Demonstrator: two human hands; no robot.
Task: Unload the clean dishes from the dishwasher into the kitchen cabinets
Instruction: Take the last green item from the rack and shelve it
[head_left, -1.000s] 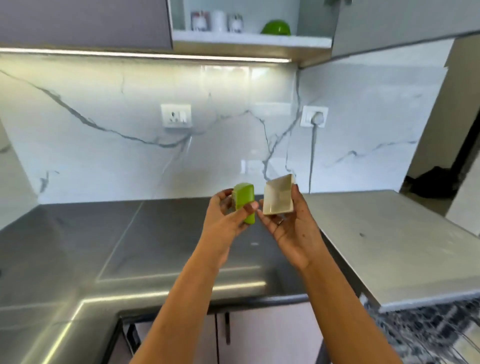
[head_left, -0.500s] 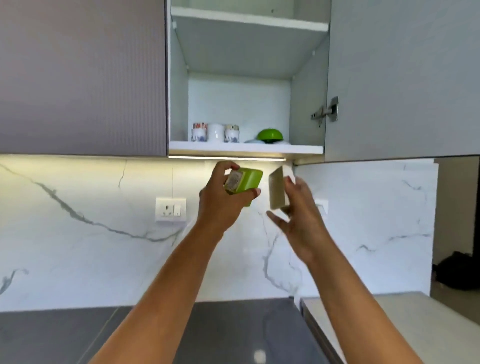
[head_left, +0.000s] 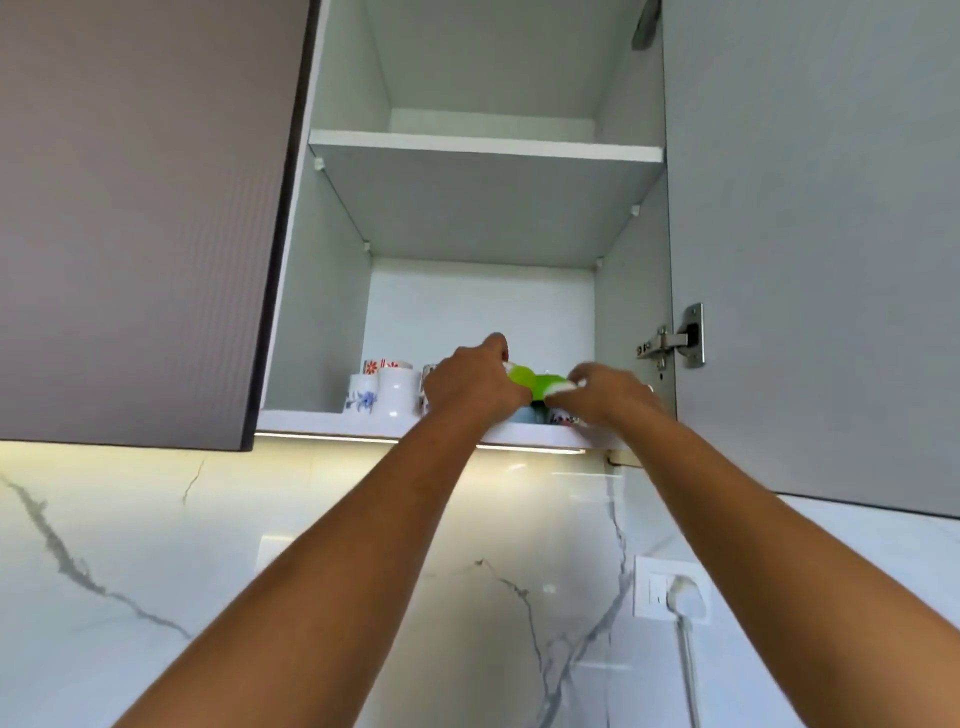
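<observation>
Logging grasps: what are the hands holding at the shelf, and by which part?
The left hand grips a green dish by one end; whether the right hand holds anything is too blurred to tell.

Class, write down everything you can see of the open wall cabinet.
The wall cabinet looks like pale grey-white laminate. Its door stands open on the right on a metal hinge. The upper shelf is seen from below; the lower shelf holds mugs at left. A left hand and right hand reach in.
</observation>
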